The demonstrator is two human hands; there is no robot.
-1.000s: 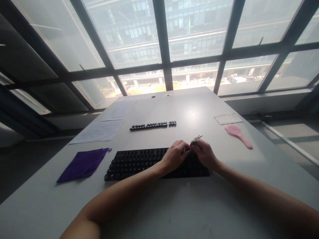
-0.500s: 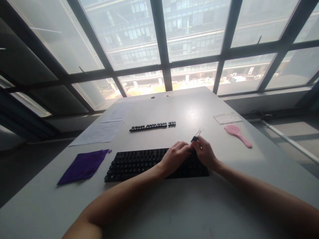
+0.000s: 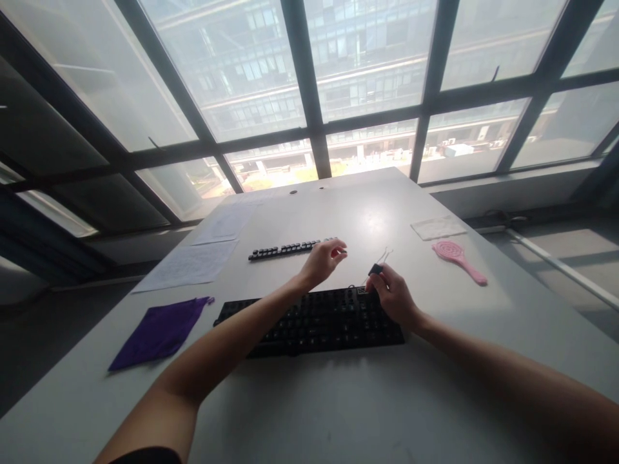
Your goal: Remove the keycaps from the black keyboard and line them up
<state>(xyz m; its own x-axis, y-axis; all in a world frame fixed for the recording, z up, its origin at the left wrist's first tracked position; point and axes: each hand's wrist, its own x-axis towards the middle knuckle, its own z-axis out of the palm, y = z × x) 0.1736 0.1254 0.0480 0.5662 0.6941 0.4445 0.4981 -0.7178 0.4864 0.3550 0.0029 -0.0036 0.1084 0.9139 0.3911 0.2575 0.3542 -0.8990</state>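
Observation:
A black keyboard [image 3: 338, 322] lies on the white table [image 3: 338, 399] in front of me. My right hand [image 3: 394, 298] rests at the keyboard's far right corner, closed on a keycap puller [image 3: 378, 264] with a black grip and wire loops pointing away. My left hand [image 3: 323, 259] hovers beyond the keyboard, over the right end of a row of loose black keycaps [image 3: 275, 250]. Its fingertips are curled together in a pinch; what they hold, if anything, is too small to see.
A purple cloth pouch [image 3: 159, 328] lies left of the keyboard. Printed sheets [image 3: 188, 264] sit at the far left. A pink hairbrush [image 3: 457, 258] and a clear flat pad [image 3: 438, 227] lie at the right. Large windows stand behind the table's far edge.
My left hand left the keyboard's right end and moved forward to the keycap row. My right hand lifted the puller slightly and stayed near the keyboard's far right corner.

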